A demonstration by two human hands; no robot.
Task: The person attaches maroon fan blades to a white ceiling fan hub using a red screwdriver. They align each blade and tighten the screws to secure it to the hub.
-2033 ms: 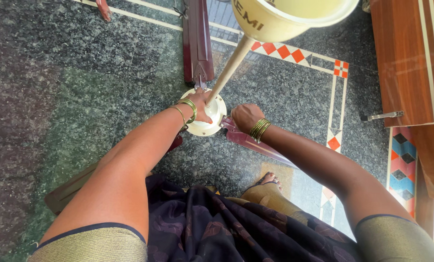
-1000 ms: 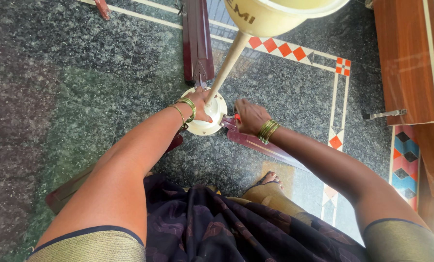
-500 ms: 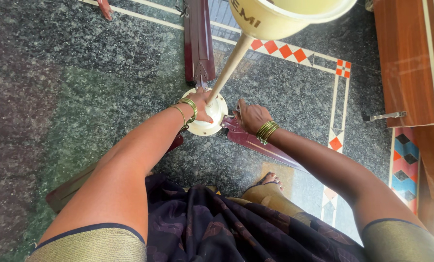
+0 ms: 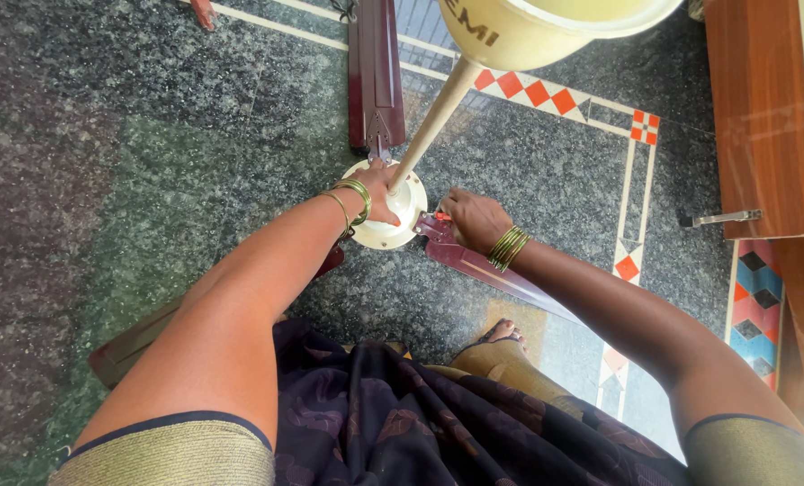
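We look down on a dark speckled stone floor (image 4: 114, 135) with a tiled border of red and white diamonds (image 4: 546, 90). On it lies a ceiling fan, its cream motor hub (image 4: 393, 225) facing up. A wooden cabinet (image 4: 762, 108) stands well to the right of the hands.

From the hub three maroon blades spread out. One blade (image 4: 375, 72) runs away from the hands toward the top of the view. A second blade (image 4: 492, 270) runs out under the right hand and wrist, toward the lower right. A third blade (image 4: 132, 346) passes beneath the left forearm to the lower left, partly hidden.

A cream rod (image 4: 433, 121) rises from the hub, just beside the left hand, up to a cream cup-shaped cover (image 4: 546, 27) close to the camera.

The left hand (image 4: 379, 193) rests on the hub beside the foot of the rod, fingers curled against it; gold bangles (image 4: 352, 202) circle the wrist. We cannot tell whether the fingers close round anything.

The right hand (image 4: 474, 220) sits just right of the hub, fingertips pinched together at the root of the second blade, where a small red part (image 4: 440, 217) shows. What they pinch is too small to tell. Bangles (image 4: 508, 247) circle this wrist too.

Below the arms we see dark patterned cloth (image 4: 438, 423) and a bare foot (image 4: 501, 335).
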